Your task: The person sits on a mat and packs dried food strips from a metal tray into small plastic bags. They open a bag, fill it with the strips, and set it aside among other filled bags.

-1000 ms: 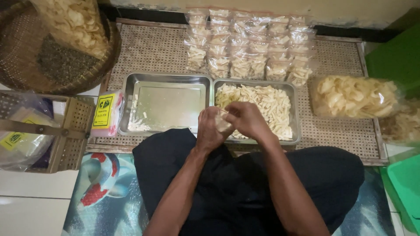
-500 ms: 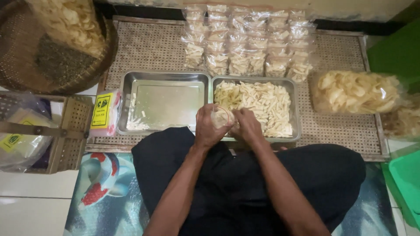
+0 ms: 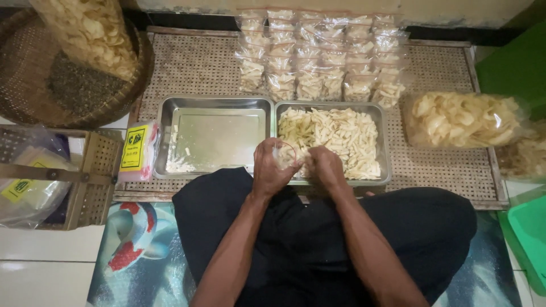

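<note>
I sit cross-legged before two steel trays. My left hand [image 3: 272,169] holds a small clear plastic bag [image 3: 284,154] with pale chip sticks inside. My right hand [image 3: 325,166] is beside it at the bag's mouth, over the near edge of the right tray [image 3: 385,142], which is heaped with pale chip sticks [image 3: 335,136]. The left tray [image 3: 216,136] holds only a few crumbs. Behind the trays lie rows of small filled bags [image 3: 321,57] on the woven mat.
A woven basket [image 3: 34,85] with a big bag of crackers [image 3: 91,31] stands at far left. Another large cracker bag [image 3: 463,119] lies at right. A yellow-labelled packet [image 3: 135,150] and a woven box [image 3: 91,176] are at left; a green bin [image 3: 526,239] sits at right.
My hands have dropped slightly toward the tray's near edge, and my right hand has shifted from covering the bag to its right side.
</note>
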